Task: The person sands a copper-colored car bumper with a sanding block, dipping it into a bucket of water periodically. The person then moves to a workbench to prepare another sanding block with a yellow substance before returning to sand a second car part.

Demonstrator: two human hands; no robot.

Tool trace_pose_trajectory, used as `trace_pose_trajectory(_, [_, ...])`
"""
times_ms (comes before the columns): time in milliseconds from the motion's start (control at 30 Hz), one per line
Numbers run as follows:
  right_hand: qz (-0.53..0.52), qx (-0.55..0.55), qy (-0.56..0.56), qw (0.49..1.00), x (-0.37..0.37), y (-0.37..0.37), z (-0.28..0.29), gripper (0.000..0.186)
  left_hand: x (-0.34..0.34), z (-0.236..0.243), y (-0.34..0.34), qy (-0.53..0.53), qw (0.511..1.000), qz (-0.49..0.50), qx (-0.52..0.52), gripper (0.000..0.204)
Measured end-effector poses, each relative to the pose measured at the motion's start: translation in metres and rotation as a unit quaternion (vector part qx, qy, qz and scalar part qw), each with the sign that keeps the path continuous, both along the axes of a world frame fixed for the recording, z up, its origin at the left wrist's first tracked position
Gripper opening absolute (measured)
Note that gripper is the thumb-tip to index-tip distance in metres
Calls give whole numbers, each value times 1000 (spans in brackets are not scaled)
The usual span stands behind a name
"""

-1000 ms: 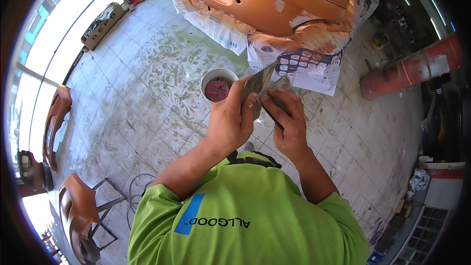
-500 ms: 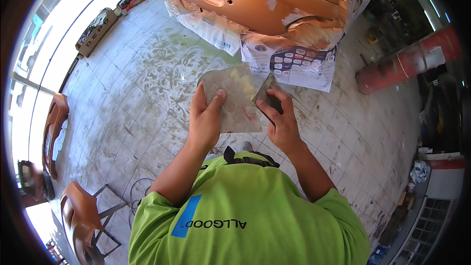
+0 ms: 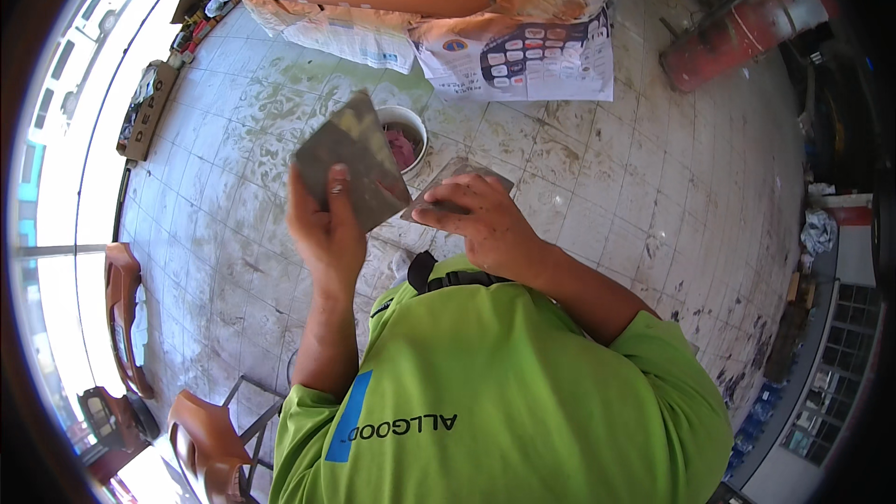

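bucket point(image 3: 425, 143) behind plates point(image 3: 353, 161), barrel point(image 3: 747, 30) at right, box point(image 3: 144, 133) at left

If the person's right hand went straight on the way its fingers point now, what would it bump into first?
Probably the flat grey plate held in the left hand, just beyond the right hand's fingertips, though depth is hard to judge here.

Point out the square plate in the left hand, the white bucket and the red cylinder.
Square plate point(image 3: 364, 161): head view, middle of its face.
White bucket point(image 3: 425, 137): head view, its rim.
Red cylinder point(image 3: 742, 31): head view, its curved side.
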State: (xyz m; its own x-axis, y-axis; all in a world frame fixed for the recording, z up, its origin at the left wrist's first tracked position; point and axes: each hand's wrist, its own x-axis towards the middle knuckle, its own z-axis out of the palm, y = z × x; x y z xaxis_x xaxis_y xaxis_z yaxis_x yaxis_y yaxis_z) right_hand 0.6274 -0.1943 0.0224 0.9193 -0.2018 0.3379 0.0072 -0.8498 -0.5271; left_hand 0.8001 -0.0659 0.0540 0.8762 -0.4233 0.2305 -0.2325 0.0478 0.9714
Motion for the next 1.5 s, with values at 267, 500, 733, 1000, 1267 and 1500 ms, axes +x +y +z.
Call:
trace_pose_trajectory(267, [-19, 61, -162, 985, 16, 0, 7, 65, 3, -2, -3, 302, 944, -85, -105, 31])
trace_pose_trajectory(500, [-89, -81, -34, 992, -5, -26, -6, 64, -15, -7, 0, -1, 996, -72, 61, 27])
trace_pose_trajectory(733, [-20, -62, -33, 997, -6, -6, -22, 58, -8, 9, -10, -116, 992, -6, 52, 36])
trace_pose_trajectory(1000, [-3, -68, -55, 996, -2, -9, -6, 64, -7, 22, -11, -68, 998, 17, 2, 31])
trace_pose_trajectory(1267, [-4, -53, -36, 998, 6, -5, -13, 63, -6, 24, -17, -78, 996, 28, -31, 35])
trace_pose_trajectory(1500, [-60, -68, -113, 989, 15, -15, 19, 68, -17, 13, -10, -224, 972, -20, 63, 31])
